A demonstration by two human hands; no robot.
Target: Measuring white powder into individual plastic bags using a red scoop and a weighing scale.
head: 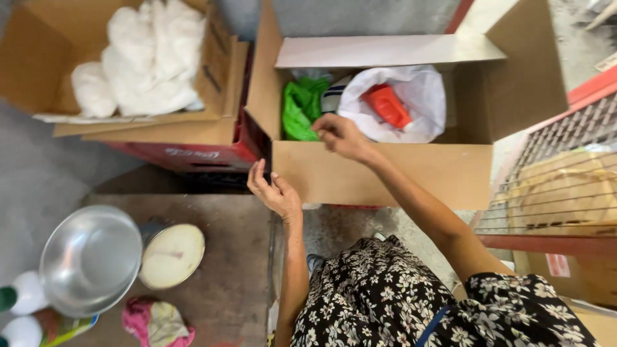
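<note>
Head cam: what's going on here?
A person in a floral dress leans over an open cardboard box. The right hand reaches inside, fingers pinched at a green plastic bag, beside a white bag holding something red. The left hand is open at the box's front corner, holding nothing. To the left, another box holds white stuffing; a metal bowl sits lower left.

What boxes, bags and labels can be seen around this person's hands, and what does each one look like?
Open cardboard box: centre, brown, right hand reaching in, left hand at its corner.
White plastic bag: inside that box, holding something red.
Green plastic bag: inside, left part.
Second cardboard box: top left, brown, holding white stuffing.
Red crate: under it, white lettering.
Red label: lower right, on a brown box.
</note>
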